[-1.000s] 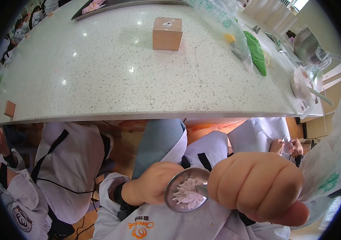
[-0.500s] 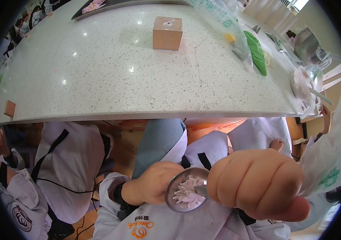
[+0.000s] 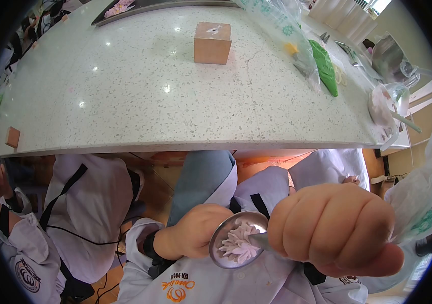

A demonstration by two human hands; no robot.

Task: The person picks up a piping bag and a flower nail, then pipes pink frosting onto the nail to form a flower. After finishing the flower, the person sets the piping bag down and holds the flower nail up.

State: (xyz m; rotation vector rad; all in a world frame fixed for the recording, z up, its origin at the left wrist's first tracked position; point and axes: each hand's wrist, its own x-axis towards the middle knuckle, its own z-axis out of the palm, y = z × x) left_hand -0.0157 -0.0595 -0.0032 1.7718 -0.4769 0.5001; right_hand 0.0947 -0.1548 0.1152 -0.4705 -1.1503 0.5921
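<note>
Inspector: Position and state of left hand [image 3: 190, 237]?

Operator: Low in the view, below the counter [image 3: 140, 101] edge and in front of the person's white coat. Fingers are curled together into a fist behind the metal disc [image 3: 239, 219]. The gripped part is hidden by the disc itself. The disc face is tilted toward the camera.

Inspector: Contents of disc?

Operator: One cream flower [image 3: 239, 244], pale pink-white, with pointed petals radiating from the centre. It sits on the disc face and covers most of it.

Inspector: Right hand [image 3: 335, 230]?

Operator: Just right of the disc, closest to the camera. All fingers are clamped tight around the piping bag [image 3: 421, 202], with the thumb pressed along the underside. The bag's loose end fans out to the right. The metal tip [image 3: 259, 238] projects from the fist and meets the right side of the flower.

Inspector: Items on counter?

Operator: A wooden block [image 3: 212, 43] stands at the far centre. A small wooden block [image 3: 12, 137] sits at the near left edge. A green bag [image 3: 326, 68] and a clear bag [image 3: 282, 28] lie side by side at the far right. All are well apart from both hands.
</note>
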